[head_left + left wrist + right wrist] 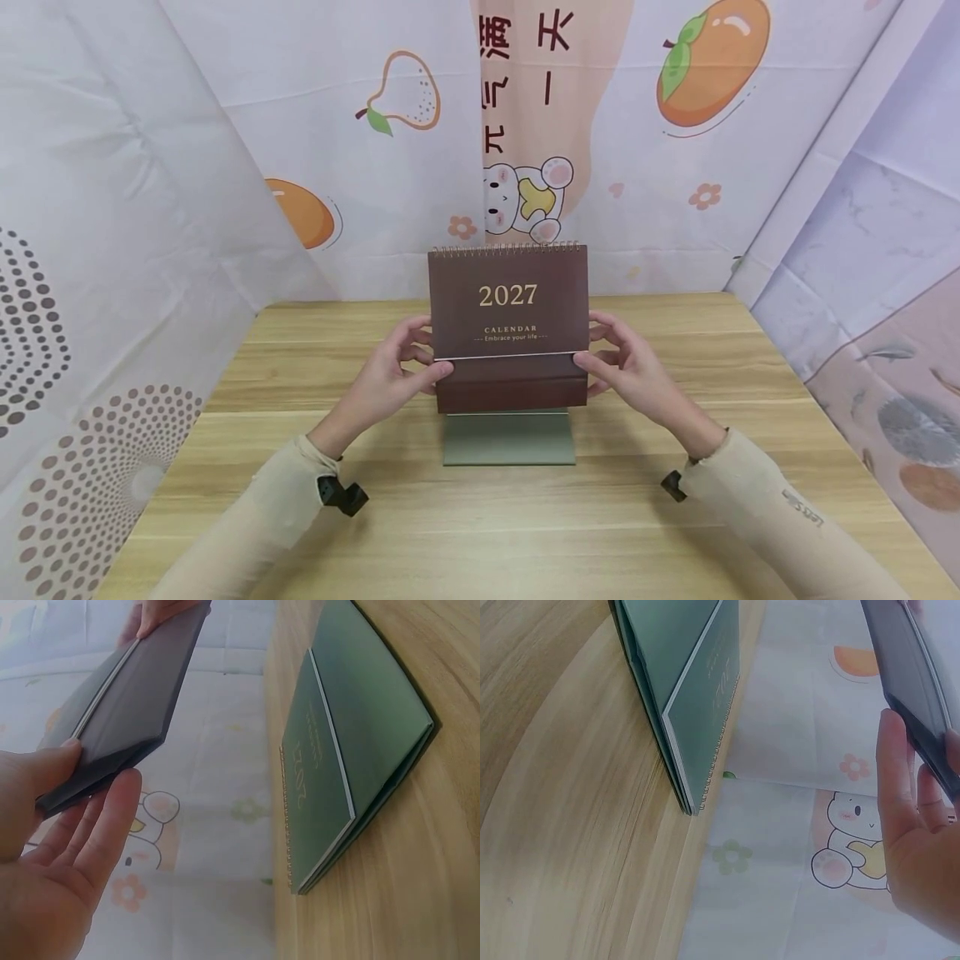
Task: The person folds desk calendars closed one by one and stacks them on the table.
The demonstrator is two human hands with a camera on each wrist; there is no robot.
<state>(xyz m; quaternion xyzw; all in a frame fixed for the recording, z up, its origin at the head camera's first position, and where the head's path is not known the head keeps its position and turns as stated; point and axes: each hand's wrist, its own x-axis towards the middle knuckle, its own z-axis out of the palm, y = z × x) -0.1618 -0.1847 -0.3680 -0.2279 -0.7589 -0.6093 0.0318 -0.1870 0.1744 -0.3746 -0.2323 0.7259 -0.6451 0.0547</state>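
Both hands hold up a dark brown desk calendar (510, 317) marked 2027, its spiral binding along the top. The left hand (397, 367) pinches its left side, thumb on the front and fingers behind. At the opposite side the right hand (630, 367) grips it the same way. Below and behind it a green desk calendar (510, 439) stands on the table, mostly hidden in the head view. Both wrist views show the brown calendar raised off the tabletop, apart from the green calendar (322, 750), which has a gold spiral and a white band line.
The wood-grain table (300, 358) reaches back to a printed white cloth (405, 167) with fruit and a cartoon animal. More patterned cloth hangs at the left and right sides. A small black device (342, 495) is strapped at the left wrist, another (673, 485) at the right.
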